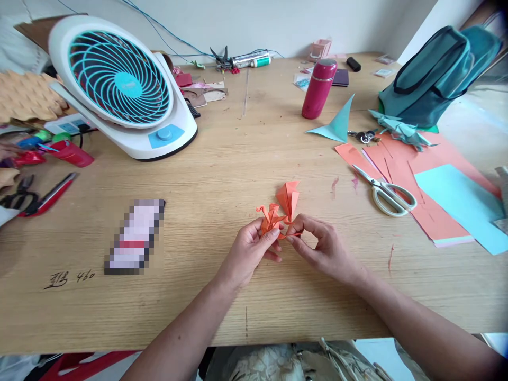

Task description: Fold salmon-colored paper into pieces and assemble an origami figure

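An orange folded-paper figure (pixel 271 218) with several thin, bent points is held above the front middle of the table. My left hand (pixel 254 241) grips its body between thumb and fingers. My right hand (pixel 317 238) pinches a narrow orange point on the figure's right side with thumb and forefinger. Just behind the fingers, a wide pleated fan-like orange part (pixel 289 198) stands up; whether it belongs to the same piece I cannot tell. The fingertips hide some of the folds.
White-handled scissors (pixel 391 198) lie on orange sheets (pixel 432 211) at the right, beside a light-blue sheet (pixel 460 201). A folded teal paper (pixel 337 124), a pink bottle (pixel 319 87) and a teal bag (pixel 428 79) stand farther back. A phone (pixel 135 235) and a fan (pixel 127 90) are left.
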`<action>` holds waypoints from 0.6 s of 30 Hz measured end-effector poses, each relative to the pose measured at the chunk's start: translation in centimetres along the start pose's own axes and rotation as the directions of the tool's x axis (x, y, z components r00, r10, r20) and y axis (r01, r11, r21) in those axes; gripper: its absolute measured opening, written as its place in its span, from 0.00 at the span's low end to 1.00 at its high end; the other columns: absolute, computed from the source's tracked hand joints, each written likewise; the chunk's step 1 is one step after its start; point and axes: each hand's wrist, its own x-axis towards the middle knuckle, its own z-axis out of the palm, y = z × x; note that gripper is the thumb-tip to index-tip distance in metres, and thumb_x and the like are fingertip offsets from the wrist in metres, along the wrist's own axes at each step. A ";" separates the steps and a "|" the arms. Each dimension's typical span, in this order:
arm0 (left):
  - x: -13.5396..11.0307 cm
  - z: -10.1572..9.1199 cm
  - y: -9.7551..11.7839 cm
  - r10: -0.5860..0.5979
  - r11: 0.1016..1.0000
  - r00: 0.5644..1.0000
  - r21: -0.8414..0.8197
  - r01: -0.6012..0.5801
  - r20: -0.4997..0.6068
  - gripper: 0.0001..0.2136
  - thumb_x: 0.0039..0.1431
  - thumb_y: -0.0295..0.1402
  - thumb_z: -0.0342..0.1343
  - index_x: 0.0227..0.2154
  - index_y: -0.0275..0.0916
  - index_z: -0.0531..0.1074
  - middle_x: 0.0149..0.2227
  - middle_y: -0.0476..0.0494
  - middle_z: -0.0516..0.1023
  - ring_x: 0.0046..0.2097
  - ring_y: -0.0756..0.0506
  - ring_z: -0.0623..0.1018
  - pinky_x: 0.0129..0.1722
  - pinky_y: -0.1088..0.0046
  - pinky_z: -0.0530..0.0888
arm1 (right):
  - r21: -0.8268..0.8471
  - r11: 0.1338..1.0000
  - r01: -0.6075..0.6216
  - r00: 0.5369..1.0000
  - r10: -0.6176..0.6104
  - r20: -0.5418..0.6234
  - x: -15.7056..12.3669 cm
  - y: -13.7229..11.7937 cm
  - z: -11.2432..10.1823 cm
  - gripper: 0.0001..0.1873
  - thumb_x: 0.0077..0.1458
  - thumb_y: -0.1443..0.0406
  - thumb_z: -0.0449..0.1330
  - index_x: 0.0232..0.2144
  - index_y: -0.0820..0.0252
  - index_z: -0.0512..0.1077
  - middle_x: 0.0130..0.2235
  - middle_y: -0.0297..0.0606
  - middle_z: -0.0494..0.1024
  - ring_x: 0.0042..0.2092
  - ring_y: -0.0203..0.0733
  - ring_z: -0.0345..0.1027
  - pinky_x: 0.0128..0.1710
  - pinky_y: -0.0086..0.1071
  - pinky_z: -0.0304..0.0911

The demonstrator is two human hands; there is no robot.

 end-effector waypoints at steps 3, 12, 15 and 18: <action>0.0 -0.1 0.0 -0.005 1.000 1.000 0.000 0.005 -0.004 0.20 0.49 0.47 0.70 0.34 0.35 0.75 0.33 0.48 0.74 0.31 0.52 0.74 0.24 0.79 0.77 | 0.020 1.000 -0.010 1.000 0.010 -0.005 0.0 0.0 0.0 0.04 0.61 0.71 0.59 0.34 0.58 0.71 0.33 0.33 0.76 0.34 0.35 0.69 0.37 0.28 0.65; 0.1 -0.4 0.1 -0.057 0.998 0.998 -0.013 0.057 -0.003 0.20 0.45 0.43 0.73 0.36 0.35 0.76 0.33 0.48 0.77 0.31 0.52 0.76 0.26 0.78 0.77 | 0.014 1.000 -0.017 0.999 0.017 0.033 0.0 0.4 -0.1 0.04 0.60 0.72 0.59 0.35 0.59 0.72 0.33 0.35 0.77 0.35 0.37 0.70 0.37 0.30 0.65; 0.3 -0.6 0.0 -0.094 0.994 0.995 -0.048 0.096 0.031 0.22 0.42 0.41 0.75 0.38 0.35 0.76 0.33 0.48 0.77 0.31 0.52 0.77 0.28 0.77 0.78 | 0.020 1.000 -0.011 0.999 0.010 0.053 0.1 0.4 -0.4 0.04 0.61 0.71 0.58 0.34 0.59 0.72 0.33 0.35 0.76 0.34 0.36 0.69 0.36 0.29 0.65; 0.3 -0.7 -0.1 -0.094 0.994 0.995 -0.052 0.096 0.038 0.21 0.43 0.39 0.75 0.37 0.35 0.76 0.32 0.49 0.78 0.30 0.52 0.78 0.30 0.75 0.78 | 0.039 0.999 -0.013 0.996 0.010 0.090 0.2 0.4 -0.6 0.04 0.61 0.71 0.58 0.34 0.59 0.72 0.32 0.34 0.76 0.33 0.36 0.68 0.35 0.29 0.64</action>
